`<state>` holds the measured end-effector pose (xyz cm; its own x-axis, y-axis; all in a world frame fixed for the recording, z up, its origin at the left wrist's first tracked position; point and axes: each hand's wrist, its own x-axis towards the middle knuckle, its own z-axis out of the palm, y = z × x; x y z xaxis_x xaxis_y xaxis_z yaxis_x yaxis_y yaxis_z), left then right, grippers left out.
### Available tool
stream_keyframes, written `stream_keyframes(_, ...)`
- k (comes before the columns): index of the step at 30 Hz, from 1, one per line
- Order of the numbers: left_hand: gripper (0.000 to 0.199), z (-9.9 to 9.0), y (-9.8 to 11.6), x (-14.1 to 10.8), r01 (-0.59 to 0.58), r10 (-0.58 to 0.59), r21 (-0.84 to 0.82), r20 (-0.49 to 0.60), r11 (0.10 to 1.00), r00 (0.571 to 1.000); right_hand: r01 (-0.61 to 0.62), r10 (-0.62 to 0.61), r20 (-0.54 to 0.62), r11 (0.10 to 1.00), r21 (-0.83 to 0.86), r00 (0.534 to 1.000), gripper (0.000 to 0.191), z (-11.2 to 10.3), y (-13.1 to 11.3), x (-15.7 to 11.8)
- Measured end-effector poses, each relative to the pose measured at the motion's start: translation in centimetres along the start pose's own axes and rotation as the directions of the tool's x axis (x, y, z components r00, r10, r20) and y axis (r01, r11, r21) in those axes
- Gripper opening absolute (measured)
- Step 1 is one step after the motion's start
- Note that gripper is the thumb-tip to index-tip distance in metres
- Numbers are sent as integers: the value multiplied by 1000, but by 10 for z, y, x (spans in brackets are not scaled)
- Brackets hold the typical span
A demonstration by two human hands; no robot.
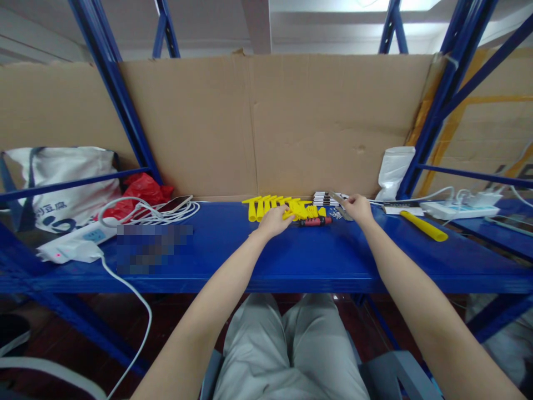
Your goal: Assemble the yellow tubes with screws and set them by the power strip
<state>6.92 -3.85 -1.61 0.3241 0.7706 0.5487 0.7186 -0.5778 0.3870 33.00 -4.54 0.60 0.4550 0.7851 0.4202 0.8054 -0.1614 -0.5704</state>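
Observation:
Over the blue shelf top, my left hand (275,222) is closed, its fingertips on a yellow plastic piece (296,209). Beside it lies a row of yellow plastic handles (260,209), side by side. My right hand (358,209) pinches a thin, flat metallic strip (335,196) that points left. Under that strip lies another small grey metal piece (343,213), close to the fingers. Between the hands rests a red and black tool handle (315,221). Behind it are small yellow pieces (312,211) and a stack of white and dark strips (320,198).
A long yellow tube (425,226) lies to the right, near a white power strip (460,210). On the left are coiled white cables (179,214), a red plastic bag (145,191), a white cloth bag (75,183) and another power strip (79,239). Cardboard (270,128) closes the back.

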Motion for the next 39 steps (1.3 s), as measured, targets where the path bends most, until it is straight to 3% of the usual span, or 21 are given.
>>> stream_keyframes(3, 25, -2, 3, -1, 3, -4, 37, 17, 999, 1000, 146, -150, 8, 973, 180, 989, 11, 7, -11, -4)
stream_keyframes(7, 26, -4, 5, -2, 13, -16, 95, 34, 995, 999, 278, -323, 41, 868, 412, 946, 10, 20, -27, -15)
stream_keyframes(14, 25, -5, 6, -2, 38, -40, 153, 10, 987, 999, 186, -382, 153, 714, 675, 911, 13, 36, -47, -35)
stream_keyframes(26, 25, -2, 3, 0, 34, -33, 31, -33, 999, 999, 125, -364, 233, 737, 665, 902, 17, 45, -52, -45)
stream_keyframes(31, 34, -2, 5, -1, 24, -22, 54, -35, 998, 999, 136, -358, 222, 747, 651, 907, 17, 43, -52, -47)
stream_keyframes(35, 47, -3, 4, -3, -38, 39, 43, -24, 998, 999, 139, -355, 211, 745, 652, 911, 17, 43, -53, -47)
stream_keyframes(39, 43, -4, 6, -5, -74, 73, 62, 9, 995, 997, 134, -349, 201, 734, 665, 915, 18, 42, -53, -46)
